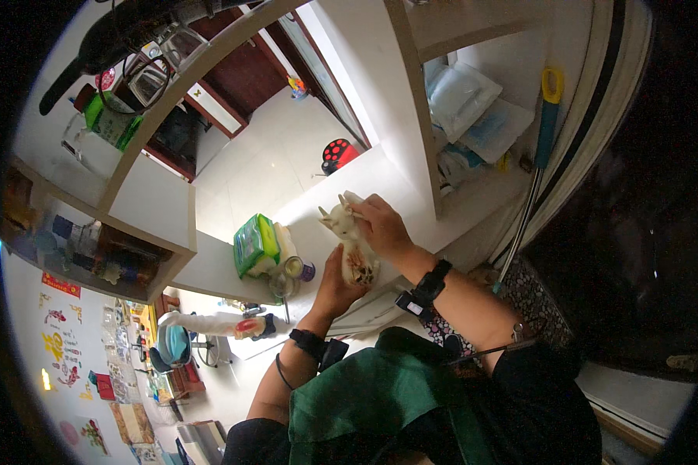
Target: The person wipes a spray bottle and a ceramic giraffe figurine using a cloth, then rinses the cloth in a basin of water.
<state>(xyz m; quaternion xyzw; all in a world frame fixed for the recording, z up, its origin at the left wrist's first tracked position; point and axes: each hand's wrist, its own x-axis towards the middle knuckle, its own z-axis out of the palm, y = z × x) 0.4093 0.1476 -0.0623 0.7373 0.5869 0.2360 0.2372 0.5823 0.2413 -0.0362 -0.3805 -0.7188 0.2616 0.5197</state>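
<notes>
A white animal figurine [355, 250] with upright ears or horns and a dark, reddish floral pattern on its body is held over the white shelf board [401, 186]. My left hand [336, 285] grips the lower body from the left side. At the head, my right hand [383, 226] pinches a piece of white cloth or tissue [355, 198] against an ear or horn. The fingers partly cover the right side of the head. Whether the base touches the board, I cannot tell.
Left of the figurine stand a green soft pack [256, 247], a small tin [300, 269] and a glass jar [283, 286]. A shelf divider [416, 116] rises on the right, beside plastic packages [465, 96]. A long-handled tool [548, 131] leans farther right.
</notes>
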